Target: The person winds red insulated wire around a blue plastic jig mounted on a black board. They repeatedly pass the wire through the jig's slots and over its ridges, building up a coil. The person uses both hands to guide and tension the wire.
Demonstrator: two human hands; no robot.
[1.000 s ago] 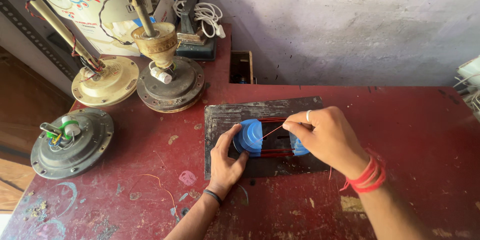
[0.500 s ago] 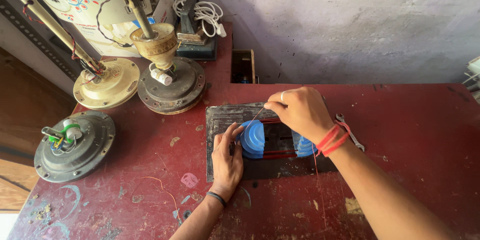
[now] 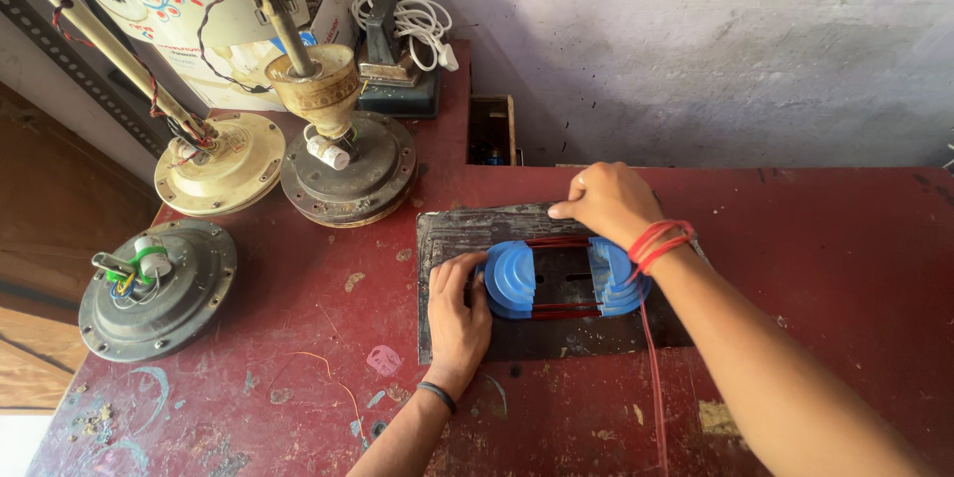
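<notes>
Two blue stepped plastic formers [image 3: 512, 278] sit on a dark metal plate [image 3: 452, 234] on the red workbench [image 3: 835, 258], with red wire [image 3: 556, 310] wound between them. My left hand [image 3: 457, 318] presses against the left former from the near side. My right hand [image 3: 608, 201] is closed at the plate's far edge, above the right former [image 3: 618, 278], seemingly pinching the thin wire, which is too fine to see there. A red wire strand [image 3: 651, 378] runs down from the right former toward me. Red thread bands circle my right wrist.
Three ceiling fan motors stand at the left: a grey one [image 3: 157, 288], a cream one with a rod [image 3: 219, 161] and a dark one with a cup [image 3: 348, 164]. A white cable coil [image 3: 417, 25] and a dark device lie at the back. A rectangular opening [image 3: 492, 129] is beside the wall.
My right hand has moved from above the formers to the plate's far edge, carrying the wire around. My left hand has stayed against the left former.
</notes>
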